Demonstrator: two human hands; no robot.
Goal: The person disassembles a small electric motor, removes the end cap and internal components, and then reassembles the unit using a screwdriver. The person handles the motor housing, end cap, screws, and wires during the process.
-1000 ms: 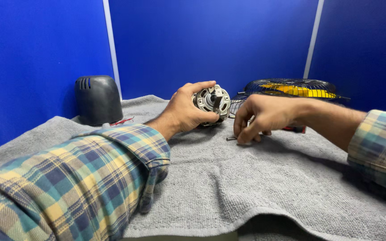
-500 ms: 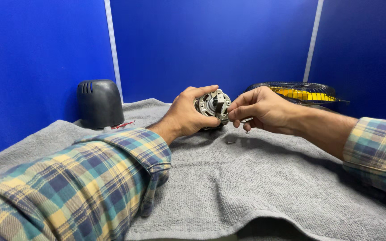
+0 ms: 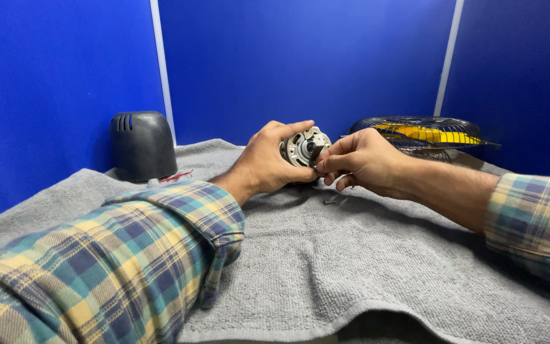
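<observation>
- Left hand [image 3: 268, 162]: wrapped around a small round metal motor [image 3: 303, 146], fingers over the top, thumb side below. Motor is held just above the grey towel [image 3: 351, 280] that covers the worktop, its face turned toward the camera.
- Motor face: silver housing with openings, darker hub at the centre. Finer detail too small to read.
- Right hand [image 3: 358, 162]: fingertips pinched together at the front of the motor, touching its centre. A small dark part seems to sit between the fingertips; cannot tell what it is.
- The two hands meet at the motor, mid-frame, toward the far side of the towel.
- One or two small dark screws [image 3: 331, 202] lie on the towel just below the right hand, apart from it.
- Dark grey domed plastic cover [image 3: 141, 145] with vent slots stands at the far left of the towel, well apart from the hands. A short red wire [image 3: 176, 176] shows beside its base.
- Wire fan guard with yellow blades [image 3: 424, 132] lies flat behind the right hand, far right.
- Both forearms wear plaid sleeves [image 3: 128, 255] in blue, yellow and green.
- Blue partition panels [image 3: 300, 57] stand behind and to both sides.
</observation>
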